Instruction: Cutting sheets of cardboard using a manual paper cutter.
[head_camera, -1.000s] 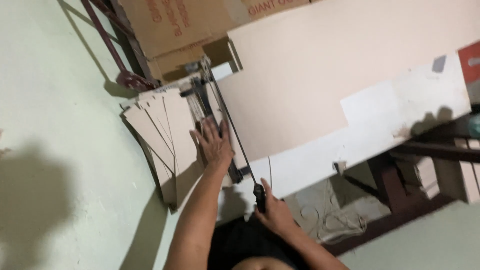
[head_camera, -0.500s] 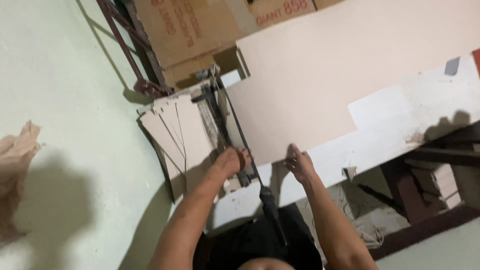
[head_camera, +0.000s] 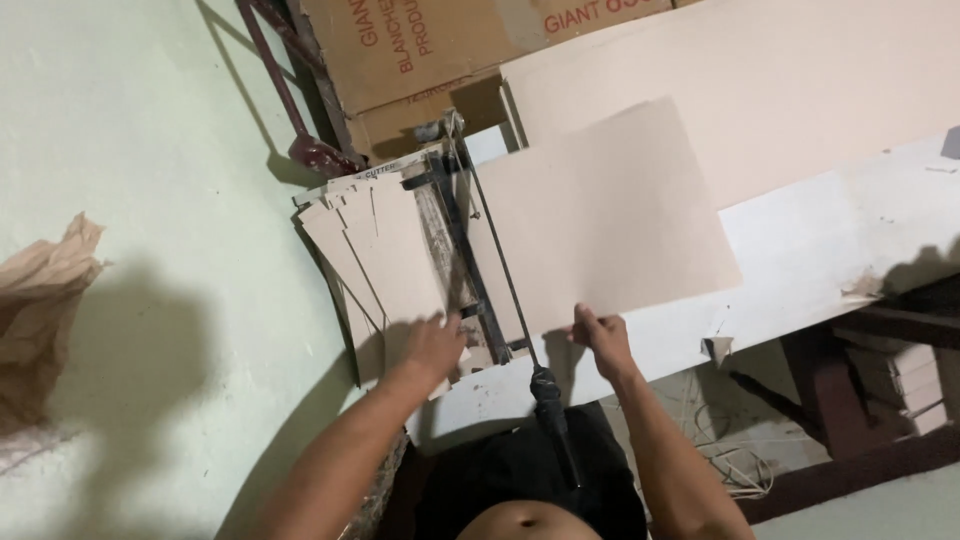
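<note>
Gripping the near edge of the beige sheet (head_camera: 600, 225) on the lever cutter (head_camera: 470, 270), right hand (head_camera: 600, 338) pinches it; left hand (head_camera: 432, 345) presses flat on cut strips (head_camera: 375, 250). Risk: sheet skews, fingers near blade arm (head_camera: 500, 270).

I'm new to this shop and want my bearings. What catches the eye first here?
A large beige sheet lies across the white bench, its near edge pinched by the right hand. Left of it stands a lever cutter with its black handle pointing toward the person. The left hand rests on a fan of cut strips.
</note>
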